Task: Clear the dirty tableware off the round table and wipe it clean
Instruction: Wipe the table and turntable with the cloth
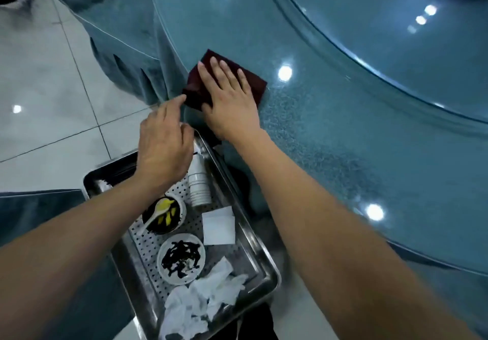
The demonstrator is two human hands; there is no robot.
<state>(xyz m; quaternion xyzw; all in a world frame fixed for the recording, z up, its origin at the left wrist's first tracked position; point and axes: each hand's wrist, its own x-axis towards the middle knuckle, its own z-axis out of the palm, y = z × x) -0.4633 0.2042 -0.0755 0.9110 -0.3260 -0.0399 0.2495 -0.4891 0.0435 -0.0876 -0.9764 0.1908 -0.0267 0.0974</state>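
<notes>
Flat right hand [228, 97] on cloth [253, 81]

Round table [343, 134] under a teal speckled cloth and a glass top, bright with ceiling-light reflections; raised glass turntable [396, 36] set on it toward the far right. Dark maroon cloth [253, 81] lying flat on the glass near the table's edge, pressed under a flat right hand [229, 94]. Beside the table, lower down, steel tray [266, 265] with a perforated liner, carrying a stack of white cups [199, 184] lying on its side, a bowl [165, 214] with a white spoon [157, 211] and yellow pieces, a white plate [181, 259] smeared dark, folded white napkins [219, 227], and crumpled tissues [200, 302]. Pale tiled floor [39, 89] to the left.
</notes>
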